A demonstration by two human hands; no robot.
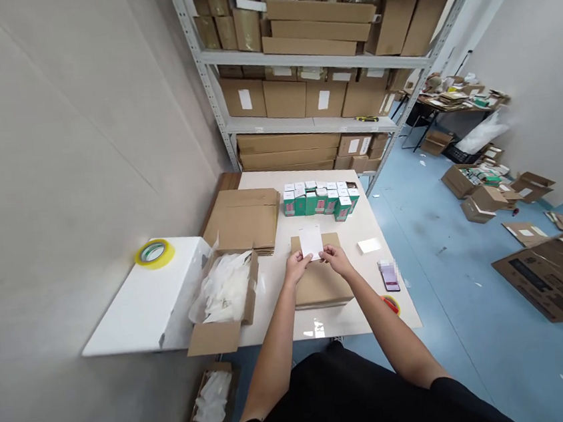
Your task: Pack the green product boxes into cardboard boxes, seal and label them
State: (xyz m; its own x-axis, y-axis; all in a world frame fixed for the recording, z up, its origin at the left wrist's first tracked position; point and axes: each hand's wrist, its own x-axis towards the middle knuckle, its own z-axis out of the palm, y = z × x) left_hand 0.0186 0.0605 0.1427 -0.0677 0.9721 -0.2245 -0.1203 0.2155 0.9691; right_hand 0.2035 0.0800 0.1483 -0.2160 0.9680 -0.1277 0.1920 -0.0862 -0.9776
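Observation:
My left hand (297,266) and my right hand (335,259) pinch the near corners of a white label sheet (311,240), one hand at each side. Its print is too faint to read. Beneath the sheet and both hands lies a closed brown cardboard box (322,286) on the light-topped table (274,285). Beyond it stand several small green boxes with white tops (316,200), grouped in rows. Right of my right hand is a small pale slip of paper (369,245).
Flattened cardboard (244,215) is stacked at the table's left. An open carton of white plastic bags (226,287) stands nearer me. Yellow tape (154,252) rests on a white surface. A phone (390,277) and a red-yellow tape roll (390,304) lie right. A shelf rack (312,124) rises behind.

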